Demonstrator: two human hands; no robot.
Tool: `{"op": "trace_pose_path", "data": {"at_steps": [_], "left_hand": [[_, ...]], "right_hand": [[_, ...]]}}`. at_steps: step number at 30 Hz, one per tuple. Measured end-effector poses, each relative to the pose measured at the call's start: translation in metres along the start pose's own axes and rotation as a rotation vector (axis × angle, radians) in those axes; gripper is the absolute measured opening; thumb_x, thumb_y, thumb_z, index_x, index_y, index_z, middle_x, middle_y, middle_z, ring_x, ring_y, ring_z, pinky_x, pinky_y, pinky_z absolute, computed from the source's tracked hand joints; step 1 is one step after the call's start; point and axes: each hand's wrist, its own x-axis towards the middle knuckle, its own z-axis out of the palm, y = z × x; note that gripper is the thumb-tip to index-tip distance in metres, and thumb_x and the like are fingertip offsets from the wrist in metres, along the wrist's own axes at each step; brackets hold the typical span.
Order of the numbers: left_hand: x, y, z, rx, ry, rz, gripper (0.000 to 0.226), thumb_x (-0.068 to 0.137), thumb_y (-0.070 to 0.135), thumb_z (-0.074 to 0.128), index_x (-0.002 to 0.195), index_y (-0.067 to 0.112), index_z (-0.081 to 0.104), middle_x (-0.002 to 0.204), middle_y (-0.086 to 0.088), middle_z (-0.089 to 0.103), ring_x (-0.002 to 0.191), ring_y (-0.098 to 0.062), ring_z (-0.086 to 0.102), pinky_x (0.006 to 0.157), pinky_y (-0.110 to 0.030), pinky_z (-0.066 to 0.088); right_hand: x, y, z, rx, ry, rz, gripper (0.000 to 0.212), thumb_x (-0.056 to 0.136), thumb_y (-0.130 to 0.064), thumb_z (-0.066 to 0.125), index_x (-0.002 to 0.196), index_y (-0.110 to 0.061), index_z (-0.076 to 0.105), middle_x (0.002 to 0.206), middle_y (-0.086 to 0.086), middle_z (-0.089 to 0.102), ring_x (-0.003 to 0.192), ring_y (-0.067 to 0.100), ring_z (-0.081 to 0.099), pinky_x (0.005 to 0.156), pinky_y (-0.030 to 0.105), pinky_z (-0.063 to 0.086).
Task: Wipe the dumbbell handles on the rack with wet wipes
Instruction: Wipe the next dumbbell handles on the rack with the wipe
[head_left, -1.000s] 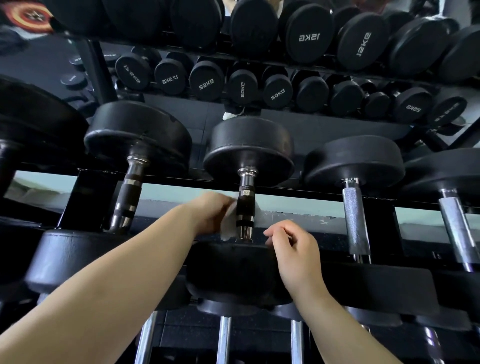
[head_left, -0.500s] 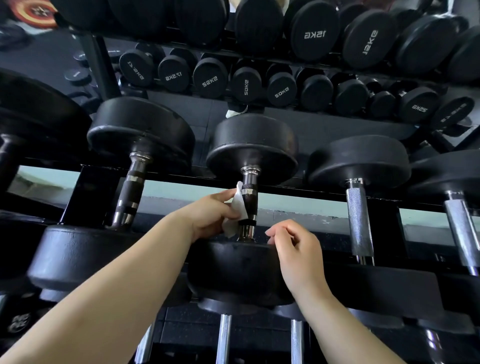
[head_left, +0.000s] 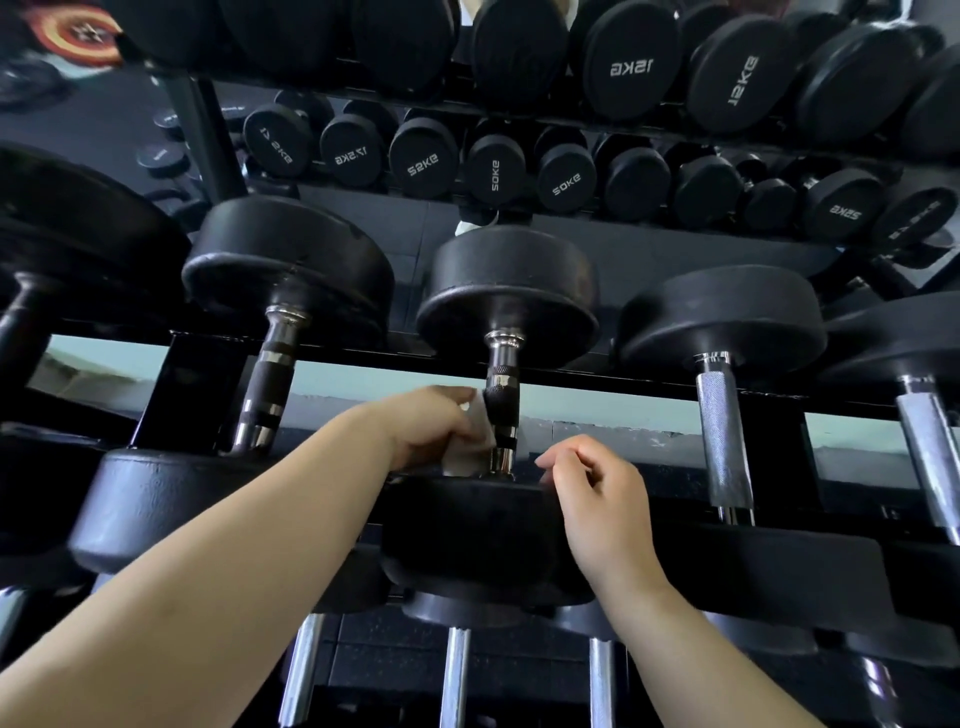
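**Handle wipe, centre dumbbell: handling notes**

**Position.** The left hand (head_left: 431, 431) pinches a white wet wipe (head_left: 470, 447) and presses it against the left side of the handle (head_left: 501, 402) of the centre dumbbell (head_left: 509, 291). This dumbbell lies on the rack (head_left: 202, 384), with its near head (head_left: 467, 525) directly below the grip and its far head above it. The right hand (head_left: 602, 493) is just right of the handle, over the near head. Its fingers are loosely curled and nothing shows in them.

**Handling.**
- Wet wipe: thin, limp and light. It will probably fold and bunch under pressure, so keep it spread between the fingers and the bar.
- Handle: rigid metal with a dark ringed grip section between polished collars. The texture will likely drag on the wipe, and the collars will be slippery when wet.
- Dumbbell: apparently heavy. It should not shift under wiping force, so no lifting is needed.
- Hold point: wrap the wipe around the mid-section of the handle, then slide or twist it between the two collars.

**Change from the earlier frames.**
- Half a second ago the wipe stood slightly higher on the handle, nearer the far collar. It now sits slightly lower, toward the near head.
- The right hand has kept its place beside the handle.
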Motion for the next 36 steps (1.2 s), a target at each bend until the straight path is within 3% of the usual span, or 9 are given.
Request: {"op": "trace_pose_path", "data": {"at_steps": [3,10,14,19,23,28,30,33,36], "left_hand": [[0.008,0.014,-0.004,-0.019,0.062,0.102,0.047,0.083,-0.019,0.034,0.106,0.017,0.054,0.083,-0.005,0.056,0.074,-0.017,0.056,0.057,-0.024,0.046],[-0.013,-0.012,-0.002,0.340,0.081,0.039,0.032,0.072,-0.014,0.049,0.076,0.016,0.057,0.064,-0.002,0.059,0.057,-0.014,0.053,0.049,-0.017,0.041],[-0.037,0.006,-0.007,-0.107,0.206,0.204,0.041,0.083,-0.019,0.034,0.089,0.013,0.057,0.065,-0.003,0.065,0.051,-0.010,0.063,0.046,-0.019,0.049],[-0.095,0.014,0.001,-0.326,0.210,0.355,0.026,0.074,0.010,0.061,0.101,0.012,0.060,0.080,-0.005,0.071,0.068,-0.015,0.068,0.061,-0.029,0.058],[-0.132,0.007,0.016,-0.289,0.219,0.437,0.032,0.069,0.014,0.053,0.100,0.012,0.060,0.078,-0.004,0.071,0.067,-0.014,0.068,0.057,-0.024,0.055],[-0.152,-0.014,0.011,-0.012,0.554,0.413,0.037,0.068,0.004,0.061,0.098,0.025,0.054,0.089,-0.001,0.060,0.076,-0.014,0.058,0.069,-0.027,0.048],[-0.155,-0.022,-0.002,0.162,0.781,0.452,0.035,0.079,-0.003,0.056,0.101,0.024,0.053,0.092,0.002,0.057,0.082,-0.015,0.054,0.074,-0.027,0.043],[-0.161,-0.030,-0.027,0.380,1.018,0.531,0.031,0.085,0.002,0.054,0.105,0.026,0.052,0.089,0.011,0.059,0.082,-0.008,0.055,0.069,-0.007,0.038],[-0.167,-0.042,-0.061,0.641,1.049,0.628,0.023,0.084,0.008,0.058,0.094,0.029,0.056,0.089,0.022,0.053,0.089,-0.001,0.051,0.076,-0.009,0.034]], "right_hand": [[-0.001,-0.001,-0.001,0.023,-0.013,0.008,0.029,0.087,-0.007,0.044,0.064,-0.018,0.058,0.059,0.007,0.051,0.047,0.005,0.038,0.045,0.016,0.030],[0.001,0.001,0.000,-0.007,0.001,-0.015,0.031,0.084,-0.008,0.045,0.059,-0.022,0.056,0.057,-0.004,0.053,0.054,0.004,0.045,0.051,0.015,0.035],[-0.001,0.002,-0.002,-0.007,-0.010,-0.016,0.031,0.089,-0.011,0.043,0.064,-0.026,0.055,0.059,-0.004,0.053,0.051,0.005,0.043,0.049,0.014,0.034],[0.007,-0.008,0.000,-0.040,-0.074,-0.068,0.006,0.089,-0.024,0.050,0.093,-0.027,0.054,0.090,-0.005,0.056,0.085,0.015,0.052,0.076,0.025,0.039],[0.022,-0.059,0.012,0.026,-0.332,-0.117,0.042,0.086,-0.033,0.056,0.124,-0.016,0.048,0.116,-0.006,0.052,0.105,0.014,0.051,0.088,0.025,0.041],[0.017,-0.086,0.041,0.106,-0.755,-0.061,0.008,0.087,-0.018,0.056,0.082,-0.020,0.062,0.082,0.000,0.064,0.078,0.016,0.061,0.073,0.028,0.053],[0.016,-0.083,0.054,0.127,-0.719,-0.045,0.014,0.087,-0.013,0.056,0.077,-0.021,0.062,0.080,0.001,0.064,0.076,0.018,0.061,0.068,0.027,0.053],[0.017,-0.085,0.070,0.167,-0.564,0.016,0.017,0.088,-0.012,0.051,0.077,-0.021,0.060,0.087,0.005,0.062,0.090,0.027,0.059,0.087,0.044,0.049],[0.017,-0.093,0.080,0.183,-0.379,0.007,0.017,0.090,-0.011,0.047,0.079,-0.020,0.057,0.083,-0.001,0.058,0.079,0.015,0.057,0.071,0.033,0.055]]}}
